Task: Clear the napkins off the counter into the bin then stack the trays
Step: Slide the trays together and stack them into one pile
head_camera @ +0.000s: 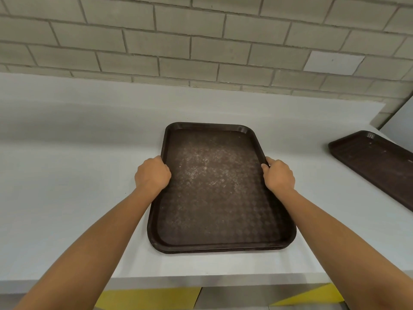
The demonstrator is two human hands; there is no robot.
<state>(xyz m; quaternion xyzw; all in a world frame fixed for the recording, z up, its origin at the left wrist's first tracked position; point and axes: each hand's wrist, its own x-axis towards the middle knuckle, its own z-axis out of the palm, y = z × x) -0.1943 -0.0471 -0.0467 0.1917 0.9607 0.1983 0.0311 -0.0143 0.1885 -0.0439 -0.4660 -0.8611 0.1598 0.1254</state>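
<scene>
White counter [67, 175] runs along a grey brick wall [156, 41]. A stack of brown trays [219, 249] sits on the counter close to its front edge, with layered rims visible at the stack's near end. The top tray [214, 186] lies flush on the stack and is bare. The left hand [152, 174] grips the top tray's left long rim, fingers curled at the edge. The right hand [279, 175] grips the opposite rim in the same way. A single brown tray [375, 164] lies flat on the counter, well to the right of the stack. Yellow floor markings [147, 298] show below the stack, past the counter front.

Bare counter [67, 175] left of the tray stack [214, 220]; another tray [380, 166] lies right.
</scene>
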